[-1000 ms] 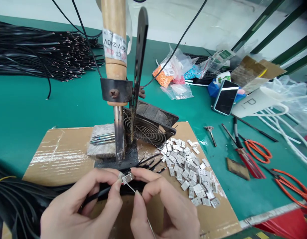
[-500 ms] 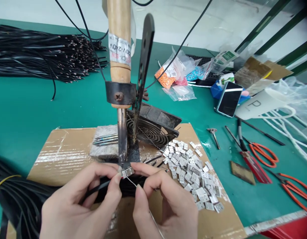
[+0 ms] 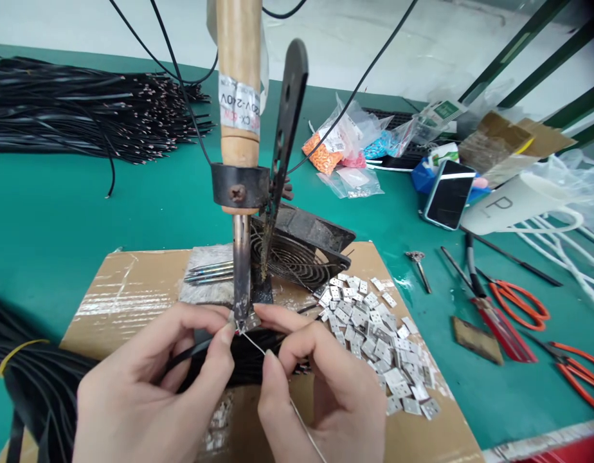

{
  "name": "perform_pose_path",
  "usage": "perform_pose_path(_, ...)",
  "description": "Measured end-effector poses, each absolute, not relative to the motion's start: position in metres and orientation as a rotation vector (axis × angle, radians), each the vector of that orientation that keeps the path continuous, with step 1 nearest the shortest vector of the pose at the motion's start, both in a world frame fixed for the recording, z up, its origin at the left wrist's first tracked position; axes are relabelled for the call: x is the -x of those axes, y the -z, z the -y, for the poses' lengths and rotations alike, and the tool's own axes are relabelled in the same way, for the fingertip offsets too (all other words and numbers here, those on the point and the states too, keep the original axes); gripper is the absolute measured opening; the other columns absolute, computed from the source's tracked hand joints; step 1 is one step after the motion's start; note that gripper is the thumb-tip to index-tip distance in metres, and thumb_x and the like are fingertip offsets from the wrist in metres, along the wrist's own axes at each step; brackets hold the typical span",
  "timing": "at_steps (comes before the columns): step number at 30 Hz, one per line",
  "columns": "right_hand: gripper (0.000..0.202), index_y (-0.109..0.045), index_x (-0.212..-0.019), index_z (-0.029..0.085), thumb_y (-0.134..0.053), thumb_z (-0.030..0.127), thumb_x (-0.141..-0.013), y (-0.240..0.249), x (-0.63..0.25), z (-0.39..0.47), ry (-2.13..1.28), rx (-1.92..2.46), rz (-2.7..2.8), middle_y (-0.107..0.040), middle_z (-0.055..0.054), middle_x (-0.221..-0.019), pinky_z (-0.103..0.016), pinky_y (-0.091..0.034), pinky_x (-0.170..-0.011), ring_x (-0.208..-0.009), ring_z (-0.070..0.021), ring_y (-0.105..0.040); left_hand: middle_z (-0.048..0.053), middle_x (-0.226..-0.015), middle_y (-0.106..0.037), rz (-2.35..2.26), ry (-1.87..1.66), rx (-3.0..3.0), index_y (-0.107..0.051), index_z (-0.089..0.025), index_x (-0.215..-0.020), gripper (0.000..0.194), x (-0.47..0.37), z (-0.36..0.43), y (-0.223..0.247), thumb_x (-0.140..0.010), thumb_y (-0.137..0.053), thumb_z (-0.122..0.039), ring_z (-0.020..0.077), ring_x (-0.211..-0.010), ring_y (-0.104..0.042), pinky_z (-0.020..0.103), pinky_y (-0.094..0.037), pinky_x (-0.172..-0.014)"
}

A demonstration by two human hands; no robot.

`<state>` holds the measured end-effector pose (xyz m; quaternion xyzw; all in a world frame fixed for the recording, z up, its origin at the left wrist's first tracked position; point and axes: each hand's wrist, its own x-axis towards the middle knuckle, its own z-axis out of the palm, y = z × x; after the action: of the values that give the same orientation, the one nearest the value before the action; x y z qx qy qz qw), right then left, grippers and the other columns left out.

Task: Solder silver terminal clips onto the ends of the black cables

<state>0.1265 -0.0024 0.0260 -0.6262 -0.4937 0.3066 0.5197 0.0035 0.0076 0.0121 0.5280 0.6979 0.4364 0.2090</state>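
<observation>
A wooden-handled soldering iron (image 3: pixel 239 151) hangs tip-down in a black clamp. At its tip is a small metal plate (image 3: pixel 251 321). My left hand (image 3: pixel 166 379) pinches a black cable (image 3: pixel 188 352) against the plate's left side; the exact contact is partly hidden by the fingertips. In my right hand (image 3: pixel 321 379), thumb and bent finger hold a thin solder wire (image 3: pixel 253 343), whose end reaches the tip, while the extended forefinger touches the plate's right edge. Many similar metal plates (image 3: pixel 374 328) lie piled to the right on the cardboard (image 3: pixel 114 308).
Behind the iron leans a black fan (image 3: pixel 301 251). Black cable bundles lie at the back left (image 3: pixel 85 109) and front left (image 3: pixel 46 392). Orange-handled scissors (image 3: pixel 519 302), a phone (image 3: pixel 449 195), a white cup (image 3: pixel 509 206) and bags (image 3: pixel 326 151) stand or lie to the right.
Both hands have brought the metal plate up against the iron's tip, and the solder wire's end now meets it there. The whole view has shifted slightly.
</observation>
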Motion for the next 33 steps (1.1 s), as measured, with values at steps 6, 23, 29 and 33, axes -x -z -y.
perform_pose_path(6, 0.021, -0.059, -0.073, 0.029, -0.066, 0.013, -0.084, -0.025, -0.124, 0.001, -0.721, 1.487, 1.185, -0.087, 0.000, -0.112, -0.039, -0.061, -0.089, -0.090, -0.0249, -0.078, -0.003, -0.079, -0.080, -1.894, -1.284, -1.397, -0.075, -0.025, -0.082, 0.014, -0.001, -0.012, -0.018, -0.083, -0.079, -0.038, 0.0155, -0.069, -0.079, 0.017, -0.067, -0.063)
perform_pose_path(23, 0.019, -0.059, -0.075, 0.030, -0.064, 0.016, -0.086, -0.024, -0.121, -0.001, -0.642, 1.448, 1.161, -0.086, 0.012, -0.112, -0.030, -0.063, -0.083, -0.092, -0.0173, -0.082, -0.015, -0.076, -0.078, -1.796, -1.359, -1.399, -0.076, -0.034, -0.080, 0.007, -0.001, -0.017, -0.024, -0.084, -0.076, -0.028, 0.0010, -0.057, -0.072, -0.001, -0.056, -0.070)
perform_pose_path(29, 0.020, -0.060, -0.076, 0.028, -0.066, 0.010, -0.084, -0.027, -0.129, -0.002, -0.726, 1.379, 1.209, -0.086, 0.014, -0.114, -0.019, -0.060, -0.084, -0.097, -0.0113, -0.083, -0.012, -0.078, -0.080, -1.790, -1.357, -1.366, -0.077, -0.032, -0.078, 0.005, -0.002, -0.017, -0.026, -0.082, -0.077, -0.029, 0.0036, -0.062, -0.076, 0.001, -0.058, -0.070)
perform_pose_path(33, 0.020, -0.062, -0.076, 0.027, -0.067, 0.009, -0.084, -0.026, -0.133, -0.004, -0.735, 1.354, 1.231, -0.086, 0.012, -0.114, -0.018, -0.060, -0.086, -0.097, -0.0108, -0.083, -0.007, -0.078, -0.080, -1.806, -1.336, -1.380, -0.077, -0.029, -0.077, 0.005, -0.001, -0.015, -0.027, -0.081, -0.076, -0.030, 0.0070, -0.060, -0.076, 0.005, -0.060, -0.061)
